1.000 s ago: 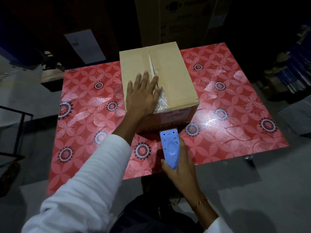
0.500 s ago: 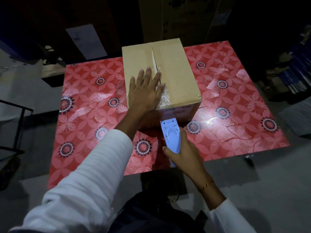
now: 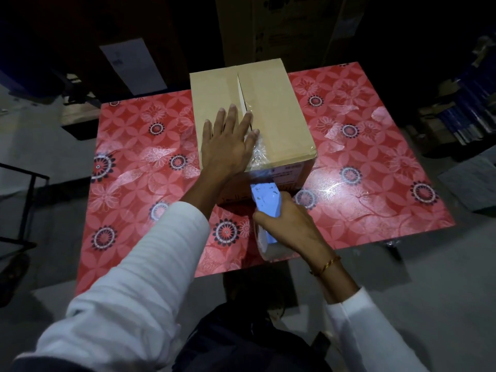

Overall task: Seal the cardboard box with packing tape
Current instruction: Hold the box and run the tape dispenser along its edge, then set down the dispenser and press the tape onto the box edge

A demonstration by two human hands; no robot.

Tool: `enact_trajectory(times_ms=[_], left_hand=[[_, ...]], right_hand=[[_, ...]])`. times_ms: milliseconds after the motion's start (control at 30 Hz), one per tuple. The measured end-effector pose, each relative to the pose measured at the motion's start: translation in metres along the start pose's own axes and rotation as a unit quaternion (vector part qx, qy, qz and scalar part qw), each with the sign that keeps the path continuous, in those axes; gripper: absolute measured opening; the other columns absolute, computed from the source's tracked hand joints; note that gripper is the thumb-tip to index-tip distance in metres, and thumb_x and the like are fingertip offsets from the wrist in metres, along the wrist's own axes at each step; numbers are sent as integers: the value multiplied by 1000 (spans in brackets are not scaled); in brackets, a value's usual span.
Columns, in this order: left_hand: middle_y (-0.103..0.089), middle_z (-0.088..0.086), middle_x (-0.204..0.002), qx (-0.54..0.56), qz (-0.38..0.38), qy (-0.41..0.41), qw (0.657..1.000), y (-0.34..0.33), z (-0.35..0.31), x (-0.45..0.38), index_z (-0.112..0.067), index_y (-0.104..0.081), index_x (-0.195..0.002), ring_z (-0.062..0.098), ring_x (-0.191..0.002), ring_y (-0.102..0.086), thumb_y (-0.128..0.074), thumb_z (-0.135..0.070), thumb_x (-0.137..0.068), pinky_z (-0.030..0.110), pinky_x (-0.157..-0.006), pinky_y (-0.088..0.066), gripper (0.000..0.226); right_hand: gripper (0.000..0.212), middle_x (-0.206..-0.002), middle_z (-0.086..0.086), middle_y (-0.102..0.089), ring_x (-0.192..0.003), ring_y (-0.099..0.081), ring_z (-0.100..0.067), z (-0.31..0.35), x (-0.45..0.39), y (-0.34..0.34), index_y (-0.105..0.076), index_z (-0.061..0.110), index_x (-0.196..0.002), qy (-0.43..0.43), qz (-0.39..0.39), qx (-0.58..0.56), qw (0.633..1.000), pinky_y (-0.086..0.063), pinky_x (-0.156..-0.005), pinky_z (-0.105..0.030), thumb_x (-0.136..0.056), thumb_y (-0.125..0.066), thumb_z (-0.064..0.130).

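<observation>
A brown cardboard box (image 3: 273, 108) stands on a red flowered table (image 3: 375, 189), its two top flaps closed with a seam running away from me. Crinkled clear tape (image 3: 258, 154) lies over the near end of that seam. My left hand (image 3: 228, 145) presses flat on the left flap, fingers spread, fingertips beside the seam. My right hand (image 3: 288, 224) grips a blue tape dispenser (image 3: 265, 201), whose front end touches the box's near side wall just under the top edge. The tape roll is mostly hidden under my right hand.
A large printed carton (image 3: 281, 28) stands behind the table. A black metal frame (image 3: 24, 210) is on the floor at the left. Stacked dark items (image 3: 461, 114) sit at the right. Patches of old clear tape (image 3: 341, 107) stick to the tabletop.
My right hand has carried the dispenser forward and tilted it, from hovering in front of the box to touching its near side. My left hand stays flat on the flap.
</observation>
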State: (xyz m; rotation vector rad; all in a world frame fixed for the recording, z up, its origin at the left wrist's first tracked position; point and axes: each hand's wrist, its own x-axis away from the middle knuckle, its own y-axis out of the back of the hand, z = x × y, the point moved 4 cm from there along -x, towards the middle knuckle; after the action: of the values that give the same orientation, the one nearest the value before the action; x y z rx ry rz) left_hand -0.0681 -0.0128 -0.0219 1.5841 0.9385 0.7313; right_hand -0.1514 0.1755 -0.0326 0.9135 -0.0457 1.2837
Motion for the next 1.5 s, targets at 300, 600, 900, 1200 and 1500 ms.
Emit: enact_trajectory(times_ms=[300,600,900,1200,1500], left_hand=[[-6,2,-169,0,0,-4,1000,1,1,-1,-34,-16,-159,23,-156,0,-10,-59,-99,50,-123,0,64],[-5,2,-170,-17,6,-11,1000,3,13,-14,-34,-14,-159,25,-156,0,-11,-58,-101,53,-122,0,63],[-63,9,-131,-66,-106,-32,992,19,29,-33,-18,-60,-123,31,-119,-57,-23,-52,-103,44,-92,-46,55],[-68,9,-120,53,-195,-4,979,25,36,1,-11,-66,-120,28,-109,-58,-45,-33,-102,41,-93,-39,36],[-41,13,-157,58,-106,-53,991,15,40,27,-10,-49,-145,29,-145,-36,-32,-43,-105,45,-118,-28,55]], right_hand=[[53,-106,-2,-78,-99,-74,-26,-69,-4,-22,-58,38,-107,-60,54,-230,970,-58,-93,-54,-60,-80,46],[22,-97,-9,-77,-85,-72,-19,-111,-6,25,-66,4,-117,-47,-11,-465,884,-57,-65,-26,-98,-59,10],[20,-99,-5,-78,-90,-70,-17,-121,-41,42,-78,11,-102,-43,-114,-474,872,-54,-87,-32,-98,-59,14],[25,-95,-1,-75,-85,-66,-16,-130,-70,67,-76,21,-93,-60,-196,-395,896,-49,-75,-31,-102,-52,22],[36,-112,-25,-56,-104,-57,-38,-138,-104,78,-68,-2,-98,-33,-248,-205,946,-42,-85,-42,-99,-46,26]])
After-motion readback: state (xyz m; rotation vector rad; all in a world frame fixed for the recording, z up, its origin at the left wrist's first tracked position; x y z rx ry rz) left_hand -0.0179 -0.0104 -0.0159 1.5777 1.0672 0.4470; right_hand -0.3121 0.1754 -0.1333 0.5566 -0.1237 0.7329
